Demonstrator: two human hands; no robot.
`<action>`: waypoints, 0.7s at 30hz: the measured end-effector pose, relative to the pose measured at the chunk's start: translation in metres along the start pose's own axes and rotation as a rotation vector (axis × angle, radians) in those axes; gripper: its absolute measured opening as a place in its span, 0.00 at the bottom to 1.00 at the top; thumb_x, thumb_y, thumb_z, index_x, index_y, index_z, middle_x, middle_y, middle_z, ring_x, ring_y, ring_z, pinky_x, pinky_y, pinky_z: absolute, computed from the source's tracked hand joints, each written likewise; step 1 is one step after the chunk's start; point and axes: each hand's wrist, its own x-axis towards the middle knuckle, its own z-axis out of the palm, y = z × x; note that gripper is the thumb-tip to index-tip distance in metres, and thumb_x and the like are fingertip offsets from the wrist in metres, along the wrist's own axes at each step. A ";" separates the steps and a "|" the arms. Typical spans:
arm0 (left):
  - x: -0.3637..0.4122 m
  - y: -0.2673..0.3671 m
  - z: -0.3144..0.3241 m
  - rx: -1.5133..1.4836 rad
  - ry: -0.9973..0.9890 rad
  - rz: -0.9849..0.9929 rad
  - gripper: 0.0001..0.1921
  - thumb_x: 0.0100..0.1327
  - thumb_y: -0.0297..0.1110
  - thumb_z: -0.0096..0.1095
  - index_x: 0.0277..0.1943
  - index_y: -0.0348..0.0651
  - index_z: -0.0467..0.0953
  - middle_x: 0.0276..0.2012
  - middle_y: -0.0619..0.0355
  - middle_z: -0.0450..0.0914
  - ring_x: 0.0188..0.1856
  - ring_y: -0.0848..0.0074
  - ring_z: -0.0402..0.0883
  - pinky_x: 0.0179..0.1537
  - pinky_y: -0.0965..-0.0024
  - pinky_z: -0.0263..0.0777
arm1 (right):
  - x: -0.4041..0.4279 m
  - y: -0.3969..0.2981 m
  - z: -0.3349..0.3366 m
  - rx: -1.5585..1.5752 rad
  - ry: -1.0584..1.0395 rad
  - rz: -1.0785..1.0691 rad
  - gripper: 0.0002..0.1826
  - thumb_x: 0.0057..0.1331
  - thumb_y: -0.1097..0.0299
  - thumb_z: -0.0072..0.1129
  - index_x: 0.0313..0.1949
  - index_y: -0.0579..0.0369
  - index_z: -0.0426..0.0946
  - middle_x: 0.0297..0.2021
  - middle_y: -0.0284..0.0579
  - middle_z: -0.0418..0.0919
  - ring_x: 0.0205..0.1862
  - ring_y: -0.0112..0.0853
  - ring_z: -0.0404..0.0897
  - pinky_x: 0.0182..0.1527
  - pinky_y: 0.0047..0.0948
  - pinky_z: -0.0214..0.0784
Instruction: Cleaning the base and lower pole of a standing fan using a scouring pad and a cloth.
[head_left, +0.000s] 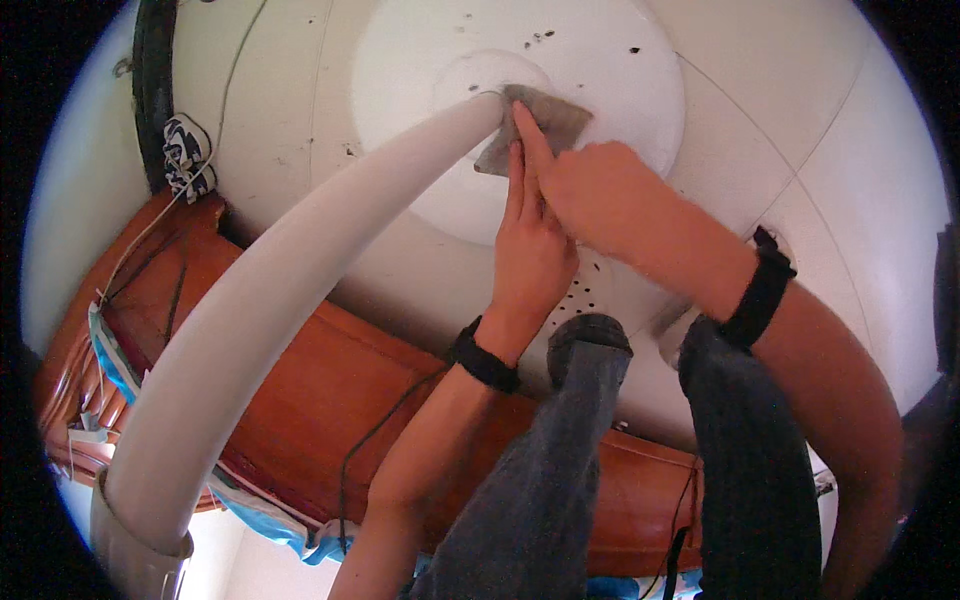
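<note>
A grey cloth lies at the foot of a thick pale pole, on a round white base on the floor. With its index finger stretched out, my right hand holds the cloth down close to the pole. My left hand is just below, its straight fingers on the cloth's lower part and partly beneath the right hand. Both wrists wear black bands. The fingers hide some of the cloth. Towards the lower left, the pole enters a wider collar.
A reddish-brown wooden piece of furniture with dark cords stands behind the pole. My jeans-clad legs and a dark shoe are below the base. A black-and-white patterned cloth item lies at the upper left. Dark specks mark the base.
</note>
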 end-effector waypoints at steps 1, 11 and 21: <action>-0.004 -0.002 -0.005 -0.040 -0.014 0.003 0.33 0.58 0.14 0.57 0.69 0.29 0.66 0.77 0.35 0.54 0.77 0.34 0.53 0.68 0.50 0.70 | -0.001 -0.005 0.008 -0.035 0.013 0.010 0.46 0.64 0.70 0.54 0.79 0.62 0.45 0.25 0.51 0.83 0.24 0.48 0.83 0.28 0.47 0.76; -0.024 -0.025 -0.026 -0.006 0.023 -0.124 0.29 0.67 0.18 0.51 0.72 0.27 0.62 0.77 0.33 0.53 0.78 0.36 0.50 0.72 0.47 0.61 | -0.020 -0.008 0.013 -0.115 -0.054 -0.064 0.54 0.59 0.74 0.61 0.80 0.59 0.39 0.23 0.46 0.83 0.25 0.42 0.84 0.31 0.40 0.75; 0.040 -0.067 -0.026 0.183 0.238 -0.086 0.27 0.72 0.29 0.54 0.70 0.25 0.63 0.73 0.27 0.58 0.74 0.32 0.55 0.75 0.43 0.50 | 0.019 -0.034 0.040 -0.012 0.069 0.003 0.38 0.65 0.70 0.55 0.74 0.68 0.57 0.24 0.45 0.84 0.25 0.41 0.84 0.27 0.42 0.75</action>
